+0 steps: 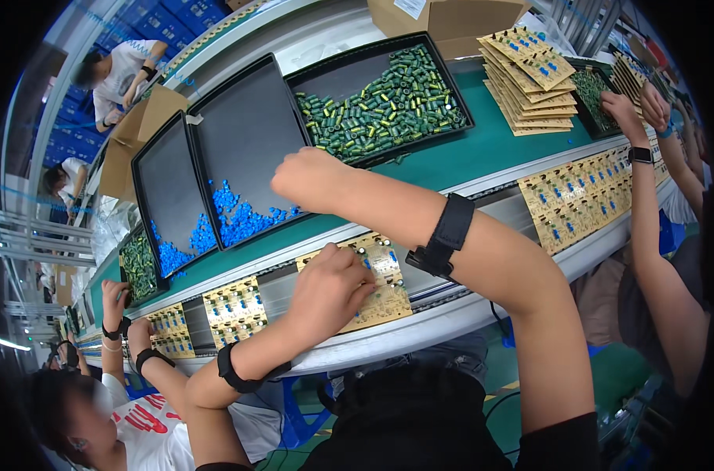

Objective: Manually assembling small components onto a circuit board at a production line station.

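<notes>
Blue components (243, 218) lie loose along the near edge of the middle black tray (243, 110); a careless sweep there could scatter some onto the counter (443, 161). Over that tray's right side, the right hand (306, 182) is curled nearly closed, fingertips hidden; I cannot tell whether it holds a part. If it does, a loose pinch could drop it. The left hand (331, 284) bends over the circuit board (390, 298) on the conveyor (490, 221), thumb and forefinger close together; whether they grip anything is unclear. Pressing off-line might bend leads or tilt neighbouring parts. Farther right, the right wrist strap's (451, 224) dangling buckle could snag the board's edge.
</notes>
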{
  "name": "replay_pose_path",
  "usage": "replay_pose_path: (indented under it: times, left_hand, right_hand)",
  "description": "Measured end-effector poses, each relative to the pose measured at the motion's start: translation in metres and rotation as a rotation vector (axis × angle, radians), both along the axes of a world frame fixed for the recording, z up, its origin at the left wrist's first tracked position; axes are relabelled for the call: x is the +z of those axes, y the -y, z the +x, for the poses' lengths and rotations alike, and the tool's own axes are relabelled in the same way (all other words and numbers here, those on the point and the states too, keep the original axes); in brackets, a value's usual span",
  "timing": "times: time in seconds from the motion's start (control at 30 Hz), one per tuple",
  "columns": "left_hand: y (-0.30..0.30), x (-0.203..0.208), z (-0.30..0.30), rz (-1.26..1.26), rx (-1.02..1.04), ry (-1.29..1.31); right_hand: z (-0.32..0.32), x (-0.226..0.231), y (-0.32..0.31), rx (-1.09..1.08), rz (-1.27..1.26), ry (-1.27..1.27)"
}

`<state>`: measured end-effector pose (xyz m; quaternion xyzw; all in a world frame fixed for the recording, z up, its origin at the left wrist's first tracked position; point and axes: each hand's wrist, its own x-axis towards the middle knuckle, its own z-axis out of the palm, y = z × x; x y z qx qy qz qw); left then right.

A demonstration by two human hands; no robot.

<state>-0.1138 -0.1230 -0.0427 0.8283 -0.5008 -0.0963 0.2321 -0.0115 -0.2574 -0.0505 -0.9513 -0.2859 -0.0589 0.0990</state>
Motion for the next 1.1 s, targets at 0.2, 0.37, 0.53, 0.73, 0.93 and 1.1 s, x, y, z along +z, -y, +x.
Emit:
replay_pose_path:
  times: [0.2, 0.37, 0.53, 0.73, 0.93, 1.1]
  left_hand:
    - [-0.001, -0.003, -0.005, -0.013, -0.025, 0.087]
    - [-0.002, -0.007, -0.015, -0.002, -0.069, 0.316]
    - [-0.005, 0.001, -0.011, -0.034, -0.088, 0.27]
    - [-0.037, 0.029, 0.051, 0.047, 0.18, 0.401]
    - [-0.048, 0.016, 0.115, 0.226, 0.21, 0.446]
    - [-0.036, 0.004, 0.124, 0.103, 0.124, 0.252]
  right_hand:
    - [0.0, -0.007, 0.002, -0.003, 0.171, 0.131]
    - [-0.004, -0.002, 0.002, -0.028, 0.243, 0.143]
    - [-0.02, 0.005, 0.004, -0.163, 0.391, 0.271]
    - [-0.107, 0.037, 0.025, -0.291, 0.644, 0.109]
    - [-0.204, 0.009, 0.004, -0.511, 0.591, -0.365]
    - [-0.221, -0.001, -0.014, -0.664, 0.618, -0.23]
